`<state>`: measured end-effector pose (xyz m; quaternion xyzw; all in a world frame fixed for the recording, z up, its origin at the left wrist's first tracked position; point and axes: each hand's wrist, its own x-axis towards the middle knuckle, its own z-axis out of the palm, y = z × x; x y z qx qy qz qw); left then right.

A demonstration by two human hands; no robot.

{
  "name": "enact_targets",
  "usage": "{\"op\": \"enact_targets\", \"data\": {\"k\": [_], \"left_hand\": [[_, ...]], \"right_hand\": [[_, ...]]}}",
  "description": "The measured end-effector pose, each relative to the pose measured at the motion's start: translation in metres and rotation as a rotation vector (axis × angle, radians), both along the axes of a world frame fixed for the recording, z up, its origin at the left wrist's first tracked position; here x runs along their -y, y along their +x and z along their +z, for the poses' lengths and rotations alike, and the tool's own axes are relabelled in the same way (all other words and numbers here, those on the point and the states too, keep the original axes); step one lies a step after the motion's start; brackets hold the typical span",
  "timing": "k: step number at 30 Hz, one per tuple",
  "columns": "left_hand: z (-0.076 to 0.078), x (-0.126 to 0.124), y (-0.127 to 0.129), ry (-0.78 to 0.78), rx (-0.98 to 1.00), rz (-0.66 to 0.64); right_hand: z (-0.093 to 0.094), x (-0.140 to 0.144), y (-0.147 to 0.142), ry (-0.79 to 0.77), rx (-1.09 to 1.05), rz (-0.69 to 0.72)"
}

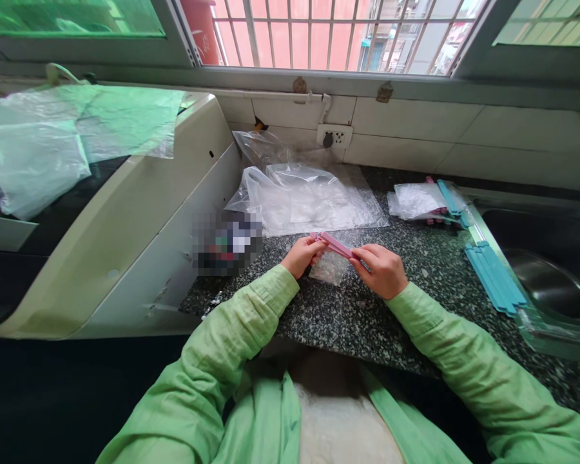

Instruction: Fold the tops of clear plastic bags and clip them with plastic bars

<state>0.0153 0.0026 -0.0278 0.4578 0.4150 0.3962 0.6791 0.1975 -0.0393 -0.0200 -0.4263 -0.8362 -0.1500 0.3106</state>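
Thin pink plastic strips (337,244), shaped like bag-sealing clips, are held above the speckled counter. My left hand (302,256) pinches their left end, fingers closed. At the right end, my right hand (381,267) grips them between thumb and fingers. The strips lie close together and spread slightly apart along their length; I cannot tell exactly how many there are. Just below them a small clear plastic bag (327,267) rests on the counter. Farther right lie several flat teal strips (495,277) of a similar shape.
Large clear plastic bags (314,196) lie behind my hands. Small packets (418,200) sit with teal and pink strips by the sink (551,283). A beige machine (174,193) stands left, beside a blurred object (227,245). A socket (335,136) is on the wall.
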Motion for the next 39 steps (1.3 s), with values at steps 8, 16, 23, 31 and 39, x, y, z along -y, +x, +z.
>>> {"op": "enact_targets", "data": {"k": [8,16,23,31,39], "left_hand": [[0.0016,0.0007,-0.0015,0.048,-0.027,-0.028],[0.0018,0.0008,-0.0024,0.064,-0.053,-0.022],[0.0006,0.0,-0.002,0.072,-0.089,-0.025],[0.0007,0.0005,-0.0025,0.066,-0.075,-0.042],[0.0011,0.0006,-0.0037,0.08,-0.065,-0.078]], "right_hand": [[-0.0004,0.0002,0.0008,-0.008,0.001,-0.008],[-0.0006,0.0005,0.003,0.009,0.03,-0.001],[-0.0026,0.0,0.0047,-0.003,0.051,-0.005],[-0.0022,0.0001,0.0047,0.017,0.069,-0.008],[-0.0034,0.0002,0.0045,-0.015,0.086,-0.015]]}}
